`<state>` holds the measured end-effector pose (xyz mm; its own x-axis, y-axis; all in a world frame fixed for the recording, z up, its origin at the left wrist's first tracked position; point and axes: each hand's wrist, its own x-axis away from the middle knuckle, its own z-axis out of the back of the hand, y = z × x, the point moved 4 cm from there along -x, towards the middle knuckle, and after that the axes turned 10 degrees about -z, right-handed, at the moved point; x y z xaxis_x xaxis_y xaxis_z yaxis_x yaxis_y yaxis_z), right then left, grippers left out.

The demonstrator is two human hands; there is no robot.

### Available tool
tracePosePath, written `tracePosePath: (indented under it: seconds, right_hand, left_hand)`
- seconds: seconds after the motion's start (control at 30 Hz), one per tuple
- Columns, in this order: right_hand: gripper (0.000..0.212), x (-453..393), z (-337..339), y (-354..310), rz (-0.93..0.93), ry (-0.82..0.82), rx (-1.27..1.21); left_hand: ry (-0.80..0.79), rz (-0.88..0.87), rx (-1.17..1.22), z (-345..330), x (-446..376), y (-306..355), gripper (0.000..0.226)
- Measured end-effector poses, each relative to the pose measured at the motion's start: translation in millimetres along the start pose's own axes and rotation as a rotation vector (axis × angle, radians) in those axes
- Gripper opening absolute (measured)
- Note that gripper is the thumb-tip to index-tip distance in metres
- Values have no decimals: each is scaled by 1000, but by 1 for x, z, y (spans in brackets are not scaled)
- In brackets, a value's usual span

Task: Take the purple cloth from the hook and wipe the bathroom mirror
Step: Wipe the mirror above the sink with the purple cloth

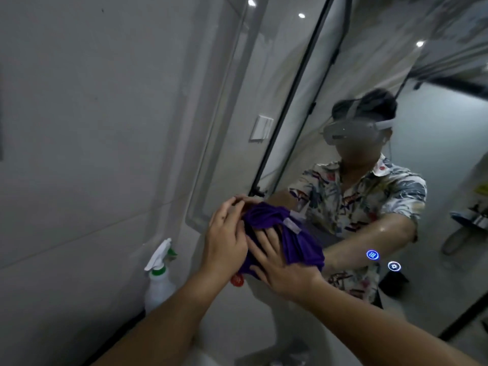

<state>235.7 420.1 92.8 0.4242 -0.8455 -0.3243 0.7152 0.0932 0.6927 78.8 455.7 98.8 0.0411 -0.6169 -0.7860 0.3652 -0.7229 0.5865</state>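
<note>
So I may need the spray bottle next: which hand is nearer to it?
Left. The left hand rests on the purple cloth at the mirror, just right of and above the spray bottle. The right hand presses the cloth farther right.

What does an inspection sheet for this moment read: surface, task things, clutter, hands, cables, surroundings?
Surface: mirror, streaky, reflecting the person.
Task things: purple cloth, bunched against the mirror; hook not seen.
Clutter: spray bottle standing at lower left by the wall.
Hands: left hand flat at the cloth's left side; right hand with fingers spread on the cloth.
Cables: nothing seen.
Surroundings: grey tiled wall; wall switch seen in the reflection.
</note>
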Motion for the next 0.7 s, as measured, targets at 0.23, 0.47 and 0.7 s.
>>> tracePosePath:
  seconds: [0.23, 0.47, 0.7]
  right_hand:
    - [68, -111, 132, 107, -216, 200, -142]
    - [72, -118, 128, 64, -313, 322, 2]
    - [66, -130, 121, 80, 133, 102, 39]
  left_hand:
    - [57, -8, 35, 11, -50, 2, 48]
    - [226, 91, 257, 33, -104, 9, 56]
    - [185, 108, 195, 48, -163, 18, 66]
